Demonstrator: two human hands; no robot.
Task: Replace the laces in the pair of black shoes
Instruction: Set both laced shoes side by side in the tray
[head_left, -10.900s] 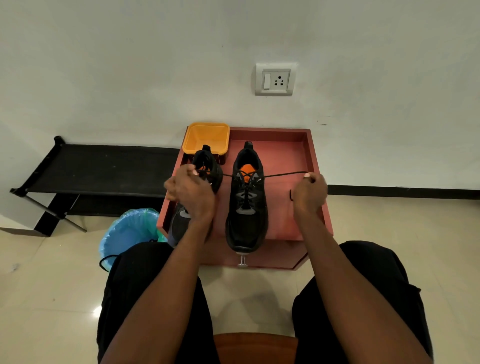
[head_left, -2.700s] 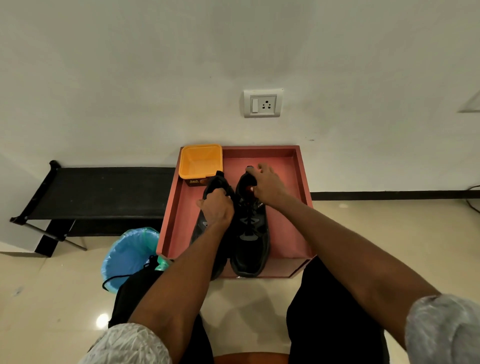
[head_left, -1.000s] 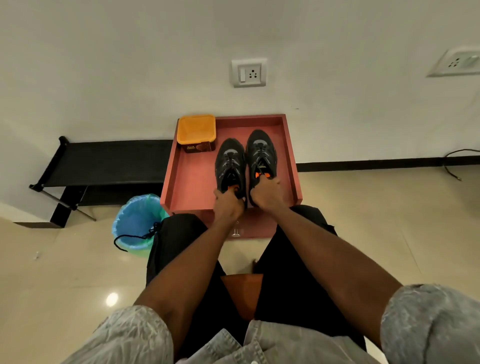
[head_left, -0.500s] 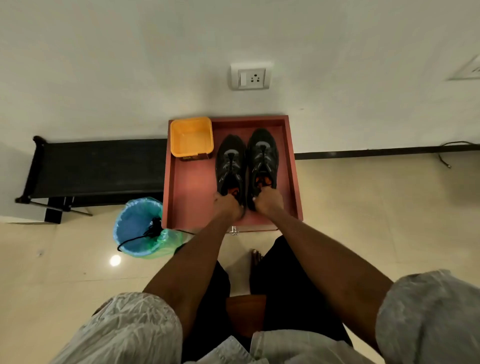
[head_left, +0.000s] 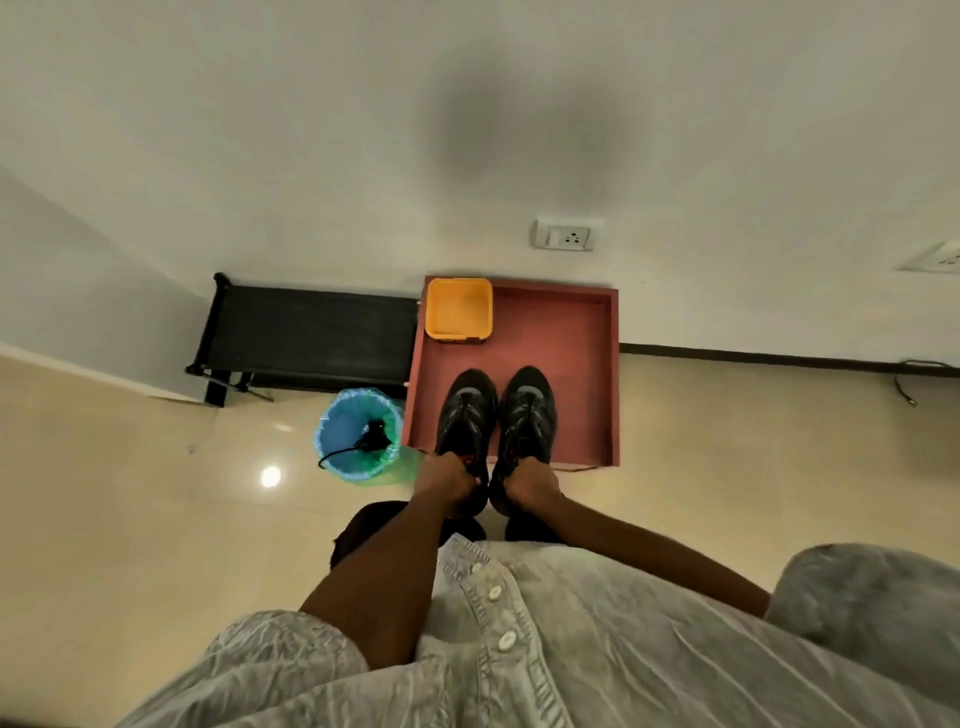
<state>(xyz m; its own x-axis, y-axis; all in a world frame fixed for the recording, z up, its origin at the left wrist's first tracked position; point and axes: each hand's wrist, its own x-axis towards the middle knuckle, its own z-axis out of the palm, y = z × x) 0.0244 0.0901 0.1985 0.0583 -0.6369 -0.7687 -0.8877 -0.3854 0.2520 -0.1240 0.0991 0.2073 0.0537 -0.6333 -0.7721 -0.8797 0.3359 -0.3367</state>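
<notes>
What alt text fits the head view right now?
Seen from above, a person's left hand and right hand each grip the heel end of one of two black shoes, side by side at the near edge of a red tray. A yellow tub sits in the tray's far corner; a blue bin stands beside it.

Red tray (head_left: 587, 332): open floor right of and beyond the two black shoes (head_left: 496, 415), reachable from above. Back-left corner is blocked by the orange tub (head_left: 459, 308); the raised tray rim walls the back and right side. Shoes sit side by side, only a narrow gap between them. Left hand (head_left: 447, 478) and right hand (head_left: 530, 483) grip the heels, filling the near edge. Left of the tray, a blue-lined bin (head_left: 358, 436) stands just beside it, with a black rack (head_left: 306, 332) behind. Bare floor to the right.
</notes>
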